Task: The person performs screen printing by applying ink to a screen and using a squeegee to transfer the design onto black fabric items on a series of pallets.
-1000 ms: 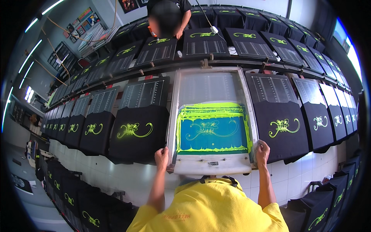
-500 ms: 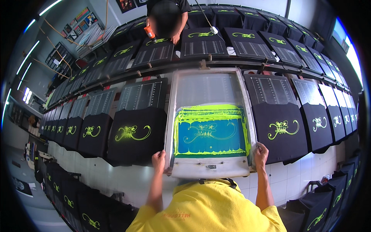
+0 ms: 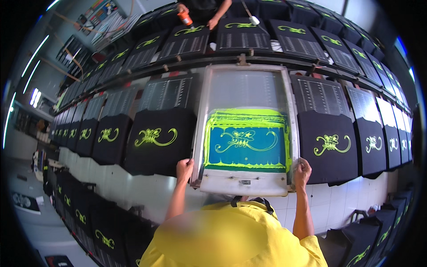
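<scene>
A silver-framed printing screen point(image 3: 199, 116) lies over a print station in front of me. Its blue stencil point(image 3: 244, 158) carries a curling scroll design, with bright yellow-green ink point(image 3: 249, 116) smeared thickly along the far side and around the edges. My left hand point(image 3: 184, 170) is closed on the frame's near left corner. At the near right corner my right hand point(image 3: 303, 172) grips the frame with curled fingers. Black shirts with the same yellow-green print lie on either side, one on the left point(image 3: 153, 153) and one on the right point(image 3: 328, 164). Whatever lies beneath the screen is mostly hidden.
Beyond a metal rail point(image 3: 178, 65), a co-worker's hand holds an orange heat gun point(image 3: 184, 18) over a printed shirt. Rows of boards with printed black shirts run left and right. More shirts point(image 3: 104, 240) stand behind me; pale floor tiles point(image 3: 329, 200) show between rows.
The whole view has shifted, so the screen sits slightly higher and further right. Both my hands keep their hold. The co-worker's heat gun has swung a little right over the print.
</scene>
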### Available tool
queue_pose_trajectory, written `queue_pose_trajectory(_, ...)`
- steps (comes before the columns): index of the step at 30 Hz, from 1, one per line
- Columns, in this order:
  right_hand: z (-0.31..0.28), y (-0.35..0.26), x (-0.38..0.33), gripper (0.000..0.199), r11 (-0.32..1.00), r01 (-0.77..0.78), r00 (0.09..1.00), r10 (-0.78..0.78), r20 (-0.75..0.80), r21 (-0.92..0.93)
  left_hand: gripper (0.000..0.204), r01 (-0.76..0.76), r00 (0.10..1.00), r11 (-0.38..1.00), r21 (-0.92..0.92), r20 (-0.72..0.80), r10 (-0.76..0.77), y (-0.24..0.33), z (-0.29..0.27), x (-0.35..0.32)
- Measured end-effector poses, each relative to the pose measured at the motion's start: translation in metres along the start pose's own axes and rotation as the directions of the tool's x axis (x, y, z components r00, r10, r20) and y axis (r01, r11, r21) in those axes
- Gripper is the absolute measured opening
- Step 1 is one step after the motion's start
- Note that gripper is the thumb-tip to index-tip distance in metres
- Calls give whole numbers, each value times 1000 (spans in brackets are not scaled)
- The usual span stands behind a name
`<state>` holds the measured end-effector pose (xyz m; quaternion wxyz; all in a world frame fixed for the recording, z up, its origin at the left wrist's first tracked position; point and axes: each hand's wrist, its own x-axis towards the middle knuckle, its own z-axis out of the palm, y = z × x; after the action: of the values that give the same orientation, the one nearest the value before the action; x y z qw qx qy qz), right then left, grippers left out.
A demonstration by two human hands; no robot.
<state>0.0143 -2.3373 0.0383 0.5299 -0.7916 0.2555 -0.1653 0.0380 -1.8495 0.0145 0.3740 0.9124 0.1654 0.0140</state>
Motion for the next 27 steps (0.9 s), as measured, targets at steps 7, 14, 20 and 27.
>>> queue_pose_trajectory(7,2,-9,-6,27,959,224,972,-234,-35,-175,38,-6,1000,999,-33,30,7,6,-8,-4)
queue_pose_trajectory(14,4,-76,-81,46,633,719,648,-463,605,-286,19,-292,956,870,-397,-142,256,43,-42,-64)
queue_pose_trajectory(20,20,-114,-131,64,307,927,313,-311,897,-216,30,250,606,632,-734,627,489,56,-20,-136)
queue_pose_trajectory(27,41,-138,-111,60,259,932,336,-356,872,-253,52,517,315,726,-453,890,330,52,70,-152)
